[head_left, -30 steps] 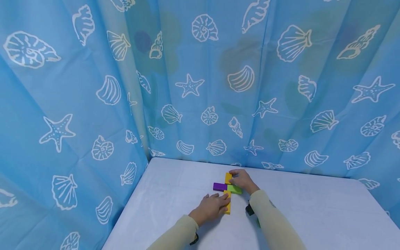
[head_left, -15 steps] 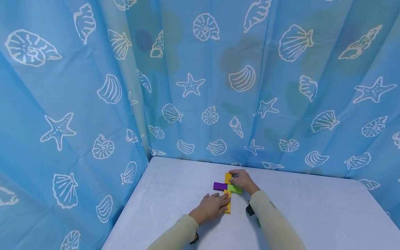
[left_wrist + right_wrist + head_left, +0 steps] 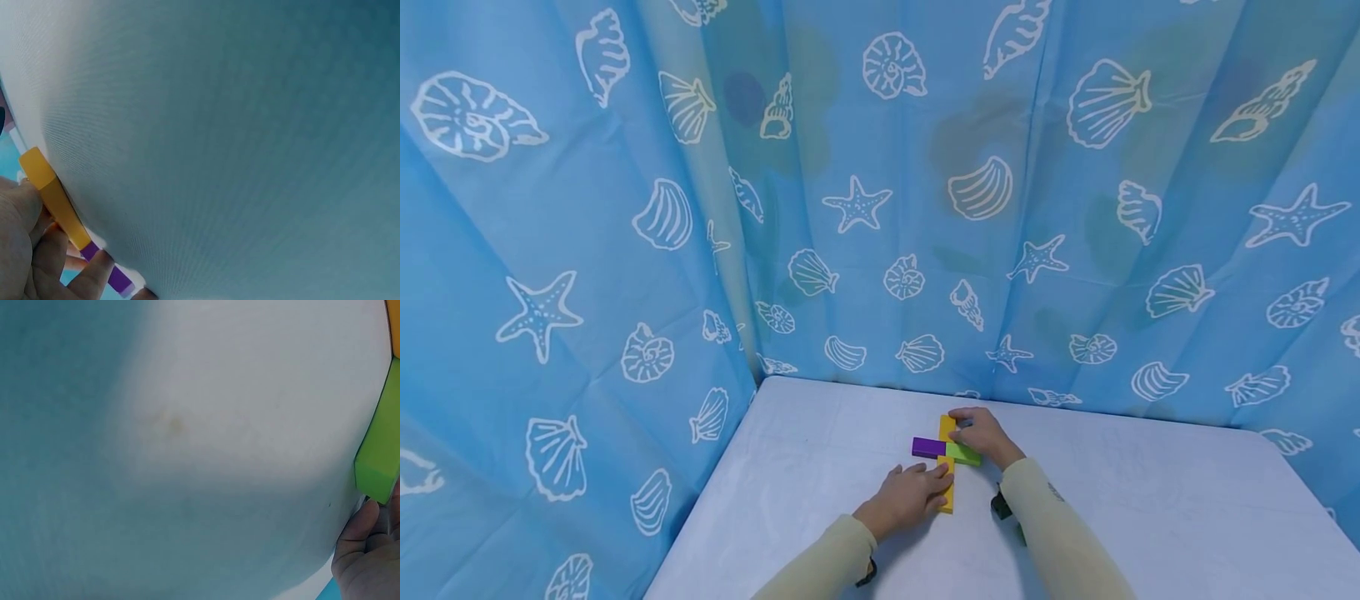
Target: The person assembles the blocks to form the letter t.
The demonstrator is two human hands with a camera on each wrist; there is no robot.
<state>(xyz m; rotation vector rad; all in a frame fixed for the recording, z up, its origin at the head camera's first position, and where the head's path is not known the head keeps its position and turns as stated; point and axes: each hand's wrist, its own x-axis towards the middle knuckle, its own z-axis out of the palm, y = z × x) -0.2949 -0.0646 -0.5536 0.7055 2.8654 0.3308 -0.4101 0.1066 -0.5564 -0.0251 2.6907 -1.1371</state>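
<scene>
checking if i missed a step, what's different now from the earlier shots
Nothing visibly changed: the left hand still touches the near yellow block, the right hand the far yellow block; the purple block and green block lie as before.

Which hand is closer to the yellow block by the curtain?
The right hand: it touches the far yellow block at that block's right side. The left hand is farther off, touching the nearer yellow block instead.
</scene>
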